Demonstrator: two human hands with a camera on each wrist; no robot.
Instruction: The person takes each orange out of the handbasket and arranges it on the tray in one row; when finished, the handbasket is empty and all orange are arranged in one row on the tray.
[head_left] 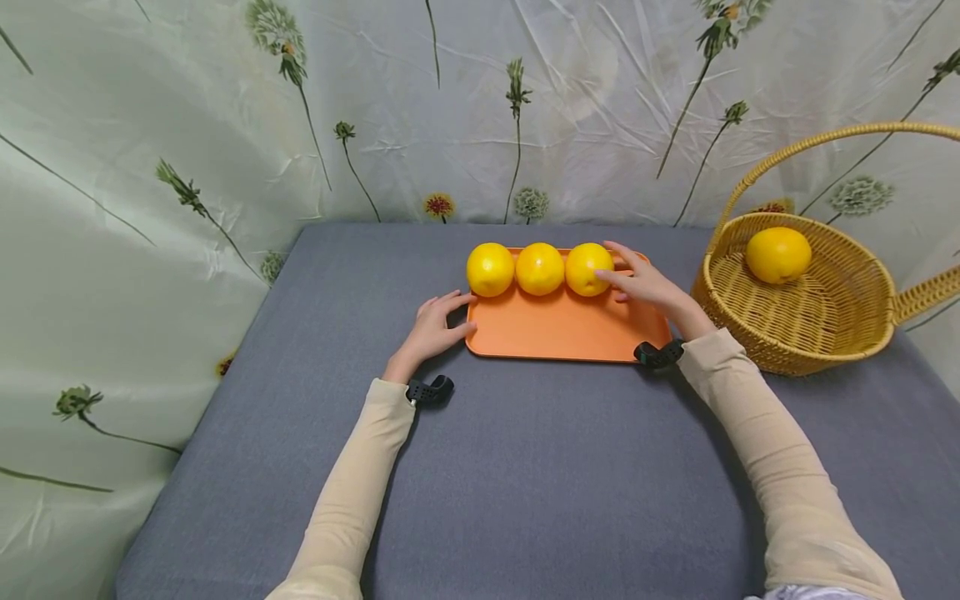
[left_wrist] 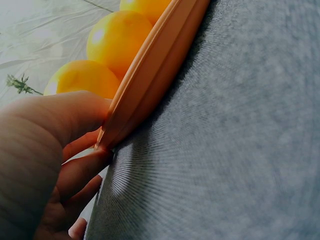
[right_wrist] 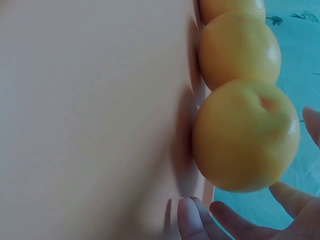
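Three yellow oranges stand in a row along the far side of a shallow orange tray (head_left: 562,329): the left orange (head_left: 491,269), the middle orange (head_left: 540,268) and the right orange (head_left: 589,269). My left hand (head_left: 437,327) touches the tray's left edge with spread thumb and fingers; the left wrist view has its fingertips at the tray rim (left_wrist: 145,65). Around the right side of the right orange (right_wrist: 245,137) my right hand (head_left: 637,279) is spread loosely. In the right wrist view one fingertip meets its underside, while the other fingers stand apart from it.
A wicker basket (head_left: 847,333) with a tall handle stands right of the tray, close to my right forearm. Another orange (head_left: 778,255) lies inside it. Grey cloth (head_left: 555,467) covers the table, and a floral curtain (head_left: 450,108) hangs behind its far edge.
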